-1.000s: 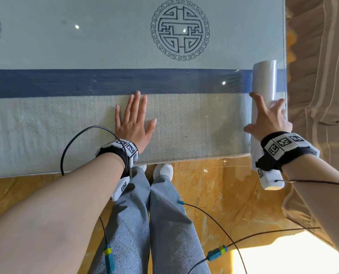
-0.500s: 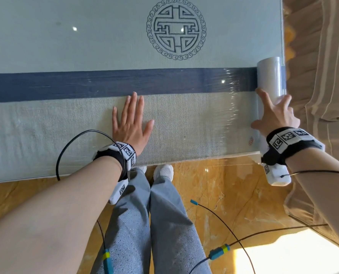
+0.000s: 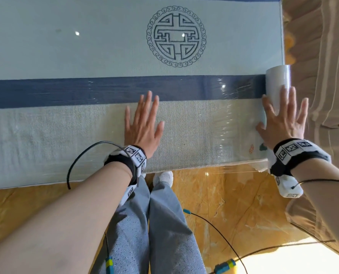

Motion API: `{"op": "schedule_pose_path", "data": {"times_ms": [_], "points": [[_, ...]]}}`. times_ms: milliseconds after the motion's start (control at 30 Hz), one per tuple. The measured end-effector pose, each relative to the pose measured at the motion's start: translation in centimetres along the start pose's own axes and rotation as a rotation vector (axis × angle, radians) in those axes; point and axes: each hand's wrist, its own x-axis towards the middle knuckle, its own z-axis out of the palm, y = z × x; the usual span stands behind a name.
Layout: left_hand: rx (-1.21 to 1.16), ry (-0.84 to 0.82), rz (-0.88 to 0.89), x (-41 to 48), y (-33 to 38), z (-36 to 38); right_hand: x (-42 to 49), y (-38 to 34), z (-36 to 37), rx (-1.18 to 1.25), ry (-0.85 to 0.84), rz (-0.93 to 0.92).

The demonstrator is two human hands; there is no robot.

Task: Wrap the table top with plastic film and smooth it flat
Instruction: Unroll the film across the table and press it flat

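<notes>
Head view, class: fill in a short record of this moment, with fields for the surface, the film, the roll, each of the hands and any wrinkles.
surface: table top, pale cloth with a blue band and a round emblem
film: plastic film laid along the near strip
roll: film roll at the table's right end
left: left hand flat on the film, fingers straight
right: right hand flat on the roll, fingers spread
wrinkles: creases in the film near the roll

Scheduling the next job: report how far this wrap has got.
Done: film covers the near strip and blue band. In hand: left hand presses it flat, right hand rests on the roll at the table's end. Left: wrinkles beside the roll; emblem area looks unwrapped.
</notes>
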Motion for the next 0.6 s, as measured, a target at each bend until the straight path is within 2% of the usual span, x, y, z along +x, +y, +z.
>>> {"op": "schedule_pose_path", "data": {"times_ms": [100,233,367,467,600], "points": [[0.02,0.027,0.072,2.4,2.8,-0.3,1.1,-0.8,-0.2,0.05,0.069,-0.102],[0.089,0.048,0.031,4.2,4.1,-0.7,2.8,-7.5,-1.5,0.255,0.016,-0.277],[0.079,0.044,-0.007,4.5,4.6,-1.1,3.4,-11.3,-1.6,0.372,-0.083,-0.188],[0.051,0.029,0.011,5.1,4.3,-1.3,3.8,-12.1,-1.9,0.406,-0.087,-0.125],[0.05,0.04,-0.025,1.5,4.3,0.1,0.8,-17.1,-1.3,0.405,0.016,-0.294]]}}
